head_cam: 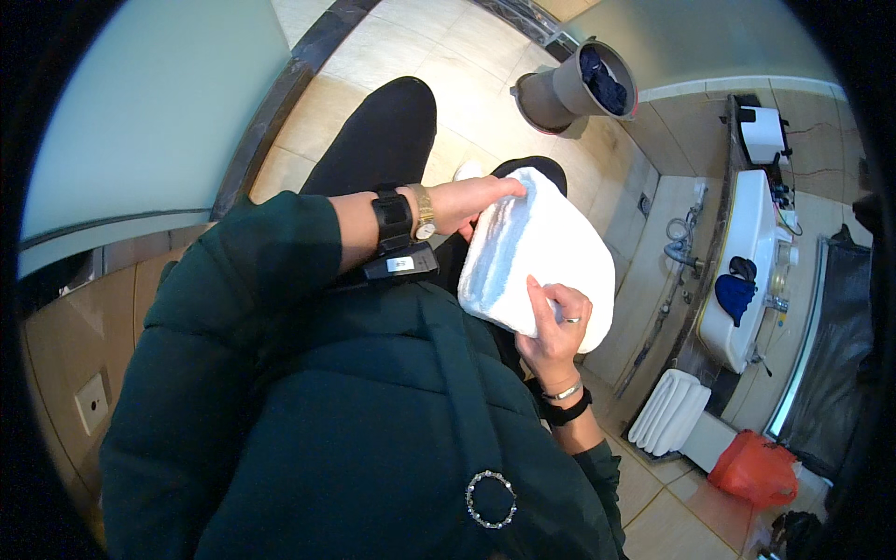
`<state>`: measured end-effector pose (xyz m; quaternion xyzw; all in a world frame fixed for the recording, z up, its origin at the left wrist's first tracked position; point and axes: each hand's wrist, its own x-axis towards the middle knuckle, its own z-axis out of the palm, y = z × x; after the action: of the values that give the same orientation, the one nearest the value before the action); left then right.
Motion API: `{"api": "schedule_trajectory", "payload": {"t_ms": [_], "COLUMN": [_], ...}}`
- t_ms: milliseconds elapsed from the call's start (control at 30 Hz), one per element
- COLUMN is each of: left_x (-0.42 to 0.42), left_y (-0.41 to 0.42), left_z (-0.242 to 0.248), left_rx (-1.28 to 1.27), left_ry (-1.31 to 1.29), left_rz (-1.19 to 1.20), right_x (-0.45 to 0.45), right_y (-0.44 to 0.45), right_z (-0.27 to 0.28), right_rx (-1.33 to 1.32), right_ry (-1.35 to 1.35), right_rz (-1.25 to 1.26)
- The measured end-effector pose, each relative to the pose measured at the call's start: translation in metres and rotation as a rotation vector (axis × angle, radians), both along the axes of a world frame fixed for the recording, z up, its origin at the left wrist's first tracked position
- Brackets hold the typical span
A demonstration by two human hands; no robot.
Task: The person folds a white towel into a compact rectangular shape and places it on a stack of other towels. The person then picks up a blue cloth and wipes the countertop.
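A thick white towel (pixel 570 238) with blue and grey-brown stripes along one side is held up in front of my lap, between both hands. My left hand (pixel 476 199) grips its upper left edge, the thumb on the striped part and the fingers behind it. Near the bottom edge, my right hand (pixel 558 315) pinches the white cloth between thumb and fingers. A gold wristwatch (pixel 424 212) and a black strap are on my left wrist. My right wrist bears a bracelet and a black strap.
Grey bins (pixel 560 91) holding dark cloth stand on the tiled floor ahead. To the right, a white washbasin (pixel 749 210) with a dark blue cloth (pixel 735 297) is set in a counter. Folded white towels (pixel 670 411) lie beside a red plastic bag (pixel 754 469). A frosted glass panel (pixel 161 119) is at left.
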<state>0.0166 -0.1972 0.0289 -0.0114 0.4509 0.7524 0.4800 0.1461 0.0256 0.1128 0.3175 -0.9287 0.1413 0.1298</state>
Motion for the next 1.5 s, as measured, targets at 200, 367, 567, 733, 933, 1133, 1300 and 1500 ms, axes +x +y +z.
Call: {"api": "schedule_trajectory", "payload": {"t_ms": [200, 367, 567, 733, 933, 1133, 1300, 1500], "left_x": [0.015, 0.019, 0.018, 0.017, 0.005, -0.012, -0.006, 0.004], "left_y": [0.009, 0.013, 0.011, 0.007, -0.010, -0.041, -0.041, -0.008], "left_z": [0.026, 0.027, 0.029, 0.035, 0.031, 0.010, 0.020, 0.058], "left_rx": [-0.128, -0.159, -0.198, -0.173, -0.149, -0.164, -0.264, -0.717], "left_ry": [0.165, 0.108, 0.085, 0.073, 0.029, 0.122, 0.235, 1.602], "left_rz": [0.043, 0.130, 0.142, 0.145, 0.087, 0.053, 0.052, -0.283], "right_x": [0.002, 0.005, 0.014, 0.030, 0.041, 0.022, 0.007, 0.001], "right_y": [-0.007, -0.001, 0.059, 0.115, 0.114, 0.088, 0.085, 0.076], "right_z": [-0.002, -0.003, -0.007, -0.054, -0.076, -0.041, -0.030, -0.032], "right_rx": [-0.036, 0.017, 0.106, -0.236, -1.410, -1.486, -1.411, -1.466], "right_ry": [-0.027, -0.041, 0.029, -0.200, -0.999, -1.130, -1.225, -1.196], "right_rz": [-0.060, -0.044, -0.159, -0.618, -1.013, -0.859, -0.785, -0.721]}}
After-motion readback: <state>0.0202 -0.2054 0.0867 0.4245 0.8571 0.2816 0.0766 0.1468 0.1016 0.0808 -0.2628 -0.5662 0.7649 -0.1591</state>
